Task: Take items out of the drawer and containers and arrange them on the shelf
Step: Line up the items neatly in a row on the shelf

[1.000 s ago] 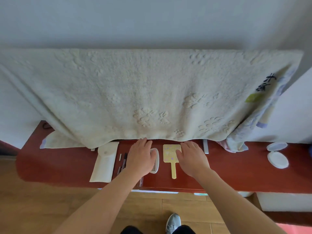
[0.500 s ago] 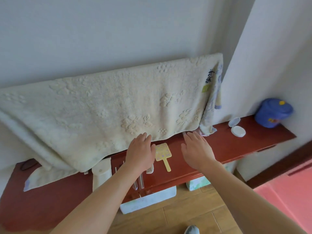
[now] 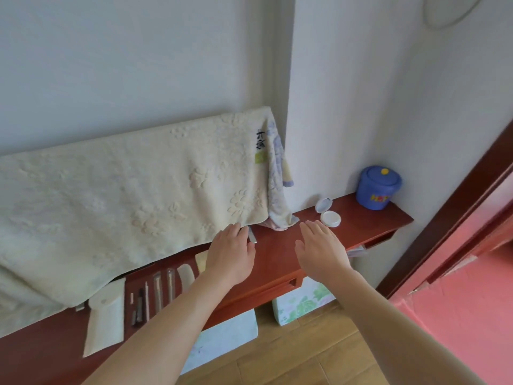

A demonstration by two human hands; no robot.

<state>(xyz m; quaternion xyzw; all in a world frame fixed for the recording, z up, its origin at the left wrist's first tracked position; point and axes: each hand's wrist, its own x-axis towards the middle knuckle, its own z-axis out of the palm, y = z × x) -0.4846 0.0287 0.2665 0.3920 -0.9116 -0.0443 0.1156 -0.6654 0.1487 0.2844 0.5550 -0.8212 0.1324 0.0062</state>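
Observation:
A long red shelf (image 3: 277,254) runs along the wall. Laid out on it at the left are a white pouch (image 3: 105,320), several thin sticks and tubes (image 3: 150,295), and a white comb (image 3: 186,275). My left hand (image 3: 231,254) hovers flat and open over the shelf, covering most of the yellow hand mirror (image 3: 200,261). My right hand (image 3: 320,250) is also flat and open, empty, just short of an open white round case (image 3: 329,215). A blue lidded tub (image 3: 377,187) stands at the shelf's right end.
A cream towel (image 3: 125,195) hangs over the shelf's back and covers part of it. White boxes (image 3: 230,334) sit on the wooden floor under the shelf. A dark door frame (image 3: 455,215) and pink floor lie to the right.
The view has swung right, bringing in the blue tub and door frame. Both hands have drifted right along the shelf, the left now over the yellow mirror, the right nearer the white case.

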